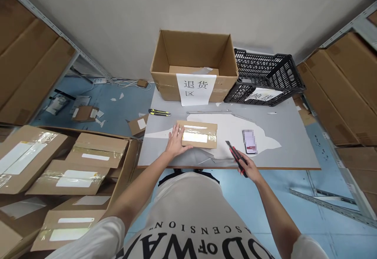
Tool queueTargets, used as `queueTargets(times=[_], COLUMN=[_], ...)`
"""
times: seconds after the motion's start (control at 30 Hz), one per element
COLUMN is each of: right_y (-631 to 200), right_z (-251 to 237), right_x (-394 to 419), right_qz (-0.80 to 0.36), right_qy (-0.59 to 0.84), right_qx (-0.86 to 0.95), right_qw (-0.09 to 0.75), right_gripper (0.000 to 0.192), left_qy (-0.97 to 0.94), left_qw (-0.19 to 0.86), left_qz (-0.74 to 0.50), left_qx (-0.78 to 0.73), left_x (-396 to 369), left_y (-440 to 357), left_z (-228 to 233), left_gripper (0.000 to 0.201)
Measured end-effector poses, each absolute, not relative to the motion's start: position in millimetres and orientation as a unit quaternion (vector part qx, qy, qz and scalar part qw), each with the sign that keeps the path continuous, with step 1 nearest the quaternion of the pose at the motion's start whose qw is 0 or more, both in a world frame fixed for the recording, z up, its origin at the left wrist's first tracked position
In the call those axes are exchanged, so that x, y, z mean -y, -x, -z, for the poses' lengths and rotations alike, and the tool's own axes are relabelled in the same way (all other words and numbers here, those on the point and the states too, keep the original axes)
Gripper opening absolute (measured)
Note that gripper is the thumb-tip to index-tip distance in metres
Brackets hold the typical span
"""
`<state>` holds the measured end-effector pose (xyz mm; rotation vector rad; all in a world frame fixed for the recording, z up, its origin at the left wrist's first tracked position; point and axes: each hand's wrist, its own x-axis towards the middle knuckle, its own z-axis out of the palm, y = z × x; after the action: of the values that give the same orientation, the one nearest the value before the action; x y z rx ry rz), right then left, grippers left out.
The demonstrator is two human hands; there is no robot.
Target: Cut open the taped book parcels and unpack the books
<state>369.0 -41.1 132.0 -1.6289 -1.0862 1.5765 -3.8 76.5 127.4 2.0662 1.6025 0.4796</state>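
Observation:
A small taped cardboard box [210, 142] with a white label lies on the grey table, near its front edge. My left hand [175, 143] rests on the left end of this box, fingers spread over its top and the thumb along the front. In my right hand [249, 168] is a red and black box cutter [236, 158], its blade out and pointing up and left. The cutter is apart from the box, to its right. A phone [249, 141] lies on the table just beyond my right hand, its screen lit and blurred.
At the table's back stand a large open carton [165, 84] with a paper sign and a black plastic crate [282, 78]. A yellow and black cutter [159, 112] lies at the left. A big carton [129, 160] of taped boxes stands left. Shelves flank both sides.

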Motion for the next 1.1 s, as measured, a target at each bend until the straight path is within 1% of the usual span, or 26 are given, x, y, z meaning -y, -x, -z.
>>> queueTargets(times=[0.07,0.13,0.23,0.33,0.43,0.5,0.67,0.8,0.97,1.1], right_y=[-372.9,-369.8,-353.1,-330.9,-311.8,-302.7,-290.4,-286.4,-285.6,-274.1], right_z=[-133.5,-134.2,-133.1,-130.6,-128.3,-127.1,-127.4,-133.6,-137.3,-129.6], right_x=[18.8,-13.8,-68.7,-109.4,-126.3,-128.2,-123.3,-114.3,-79.0,-30.9], right_qz=[-0.555,-0.515,-0.483,-0.538,-0.627,-0.663,-0.668,-0.651,-0.613,-0.601], right_qy=[0.63,0.639,0.638,0.606,0.556,0.533,0.528,0.539,0.558,0.568], right_qx=[0.42,0.437,0.459,0.428,0.366,0.334,0.309,0.31,0.317,0.285], right_qw=[0.344,0.368,0.386,0.399,0.404,0.406,0.424,0.435,0.46,0.485], right_gripper=[0.075,0.073,0.054,0.04,0.034,0.032,0.033,0.035,0.04,0.043], left_qy=[-0.716,-0.643,-0.496,-0.405,-0.369,-0.345,-0.343,-0.392,-0.476,-0.502], left_qw=[0.261,0.301,0.413,0.503,0.558,0.584,0.583,0.542,0.459,0.486], left_qz=[-0.221,-0.278,-0.361,-0.422,-0.45,-0.462,-0.494,-0.483,-0.426,-0.4], left_qx=[-0.609,-0.647,-0.674,-0.636,-0.591,-0.571,-0.547,-0.565,-0.617,-0.593], left_x=[-68.6,-56.7,-39.2,-32.3,-34.0,-35.1,-32.2,-41.3,-90.2,-146.6], left_y=[6.4,10.3,19.3,29.9,34.7,32.5,20.8,20.3,27.4,24.6], left_z=[-126.8,-122.3,-110.2,-97.5,-88.4,-84.4,-82.8,-93.1,-109.6,-115.2], left_gripper=[0.105,0.104,0.092,0.078,0.075,0.073,0.068,0.063,0.052,0.048])
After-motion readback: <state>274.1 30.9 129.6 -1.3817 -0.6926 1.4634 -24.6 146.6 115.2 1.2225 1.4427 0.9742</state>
